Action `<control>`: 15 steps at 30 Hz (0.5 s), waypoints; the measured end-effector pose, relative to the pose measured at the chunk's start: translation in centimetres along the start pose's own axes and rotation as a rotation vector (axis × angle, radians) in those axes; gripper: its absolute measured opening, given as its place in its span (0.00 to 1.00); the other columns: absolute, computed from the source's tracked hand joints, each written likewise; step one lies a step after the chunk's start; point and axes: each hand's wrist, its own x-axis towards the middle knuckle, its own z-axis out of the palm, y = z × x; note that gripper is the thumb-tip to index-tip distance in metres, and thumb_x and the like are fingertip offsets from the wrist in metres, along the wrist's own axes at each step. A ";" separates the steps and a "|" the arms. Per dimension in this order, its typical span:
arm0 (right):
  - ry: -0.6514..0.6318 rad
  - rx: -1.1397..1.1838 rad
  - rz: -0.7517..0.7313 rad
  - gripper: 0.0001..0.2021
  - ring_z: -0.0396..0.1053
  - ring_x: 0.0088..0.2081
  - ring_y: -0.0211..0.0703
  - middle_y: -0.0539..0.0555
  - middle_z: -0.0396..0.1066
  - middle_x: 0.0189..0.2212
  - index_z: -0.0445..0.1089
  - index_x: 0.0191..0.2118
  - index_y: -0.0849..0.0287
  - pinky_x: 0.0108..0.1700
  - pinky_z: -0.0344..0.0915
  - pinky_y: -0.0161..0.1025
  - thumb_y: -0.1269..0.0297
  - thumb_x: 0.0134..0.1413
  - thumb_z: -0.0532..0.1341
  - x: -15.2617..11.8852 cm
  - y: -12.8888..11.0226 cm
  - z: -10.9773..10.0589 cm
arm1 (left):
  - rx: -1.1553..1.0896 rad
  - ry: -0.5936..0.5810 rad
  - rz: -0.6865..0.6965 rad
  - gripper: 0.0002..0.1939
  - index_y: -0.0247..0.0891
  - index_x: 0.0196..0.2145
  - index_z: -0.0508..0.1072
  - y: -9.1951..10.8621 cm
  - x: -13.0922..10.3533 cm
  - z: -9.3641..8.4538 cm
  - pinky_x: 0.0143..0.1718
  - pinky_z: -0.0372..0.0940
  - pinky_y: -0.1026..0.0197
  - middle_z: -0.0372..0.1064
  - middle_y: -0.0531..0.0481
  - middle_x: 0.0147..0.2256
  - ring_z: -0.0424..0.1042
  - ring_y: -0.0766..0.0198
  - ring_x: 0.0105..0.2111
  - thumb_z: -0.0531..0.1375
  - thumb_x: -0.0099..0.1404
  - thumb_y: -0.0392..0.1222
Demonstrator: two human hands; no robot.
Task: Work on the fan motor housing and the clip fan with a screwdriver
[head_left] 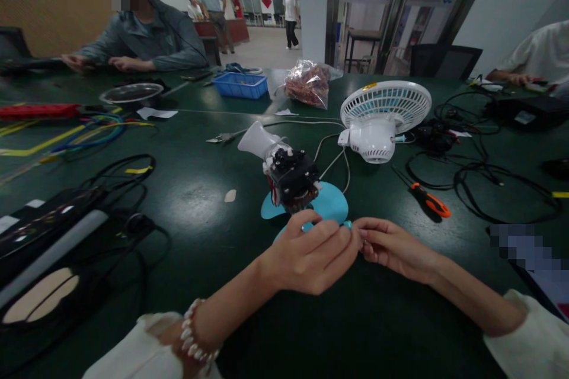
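Note:
My left hand [317, 251] is closed around a small light-blue part [347, 224], of which only the tip and a bit near the thumb show. Touching it from the right, my right hand [395, 249] pinches something tiny at its fingertips, too small to name. Just beyond the hands, a black fan motor [294, 174] with a white neck piece [259, 139] stands tilted over light-blue fan blades [332, 198], which my left hand partly hides. A white fan housing with a grille [384, 121] lies farther back on the right, joined by a grey cable.
An orange-black screwdriver [429, 200] lies right of the hands. Farther back are a blue basket [242, 86] and a clear bag of reddish-brown pieces [309, 86]. Black cables [484, 183] and a power strip [44, 219] lie at the sides. Another person [146, 41] sits opposite.

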 end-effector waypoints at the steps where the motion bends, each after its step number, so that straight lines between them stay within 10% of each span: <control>1: 0.004 0.055 0.016 0.08 0.64 0.26 0.26 0.50 0.70 0.28 0.76 0.38 0.60 0.29 0.61 0.25 0.64 0.52 0.68 0.0 0.0 0.1 | -0.017 -0.016 0.005 0.05 0.38 0.38 0.75 0.2 0.0 0.1 0.39 0.59 0.59 0.74 0.56 0.31 0.68 0.68 0.35 0.62 0.62 0.35; 15: -0.016 0.280 -0.051 0.06 0.48 0.22 0.24 0.45 0.57 0.23 0.73 0.31 0.63 0.23 0.51 0.23 0.68 0.49 0.69 0.2 0.6 0.9 | -0.155 -0.188 -0.132 0.12 0.33 0.46 0.70 0.7 -0.4 1.6 0.41 0.61 0.55 0.75 0.50 0.36 0.68 0.63 0.36 0.58 0.65 0.38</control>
